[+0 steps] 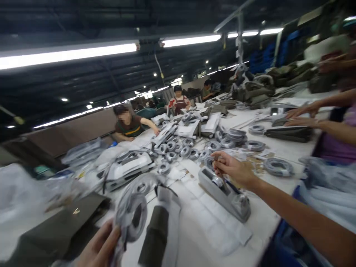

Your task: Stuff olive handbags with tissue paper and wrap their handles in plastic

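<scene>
1. Sitting right of centre is one grey tape dispenser [228, 202], set aslant on one white, quilted-looking sheet [214, 222].
2. One ring-shaped coil in grey wrapping [128, 218] is raised at the lower left of centre, in the left hand [101, 243].
3. More than ten similar small grey coils [185, 155] lie heaped in the middle of the frame; three larger ring-shaped grey coils [285, 172] lie apart at the right.
4. One long, dark olive fabric roll [155, 233], partly in clear plastic, is at the bottom centre; one flat, dark olive fabric piece [58, 230] with a small gold-coloured fitting is at the lower left.
5. Three co-workers [129, 129] show across the white table, upper centre; at the right edge, another person's two hands [304, 111] rest by a dark bundle.
6. Left hand: reaching up from the bottom edge, thumb and fingers closed on the coil's near side.
7. Right hand [229, 168]: the forearm slants in from the lower right, the wrist nearly level with it, and the hand is above the dispenser. Its fingers are curled, tips drawn close together; blur hides whether they grip anything, so I cannot tell.
</scene>
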